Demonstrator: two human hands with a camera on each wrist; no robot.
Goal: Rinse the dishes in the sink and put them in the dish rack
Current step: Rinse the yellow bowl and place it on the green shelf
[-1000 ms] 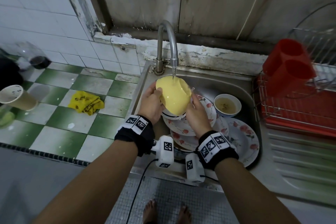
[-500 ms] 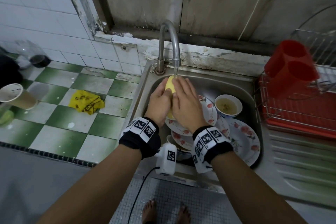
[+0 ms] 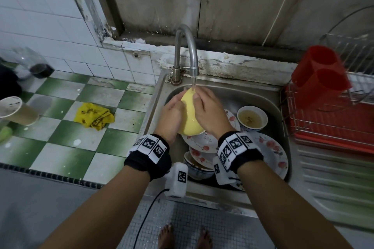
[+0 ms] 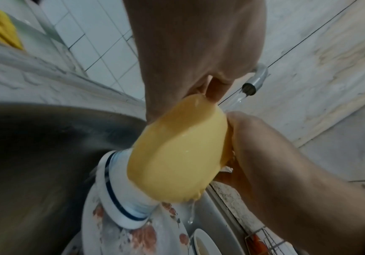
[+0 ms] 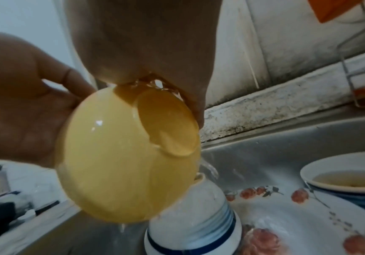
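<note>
the left hand (image 3: 172, 115) holds the yellow bowl (image 3: 189, 115) from its left side, palm against the wall and fingers curled round the rim, under the faucet (image 3: 186, 52). the right hand (image 3: 208, 113) lies on the bowl's right side, its fingers laid over the outer wall and foot and bent to the curve. in the right wrist view the bowl (image 5: 120, 155) is tipped on edge, its round foot facing the camera and wet, with water running off the low edge. in the left wrist view the bowl (image 4: 177, 150) sits between the left hand (image 4: 188, 51) above and the right hand (image 4: 264, 146) at the right, and the spout (image 4: 253, 81) stands just behind them with a thin stream falling.

just below the bowl an upturned white cup with a blue band (image 5: 194, 224) rests on a flowered plate (image 5: 297, 224). more flowered plates (image 3: 273, 153) are stacked in the steel sink (image 3: 253, 91), and a small bowl of murky liquid (image 3: 252, 118) sits at the right among them.

right of the sink a wire dish rack (image 3: 334, 123) stands over a red tray, with a red cutlery holder (image 3: 319, 73) hung on it. left of the sink, on the green and white tiled counter (image 3: 70, 133), lie a crumpled yellow cloth (image 3: 94, 115) and, further off, a paper cup (image 3: 16, 110).
</note>
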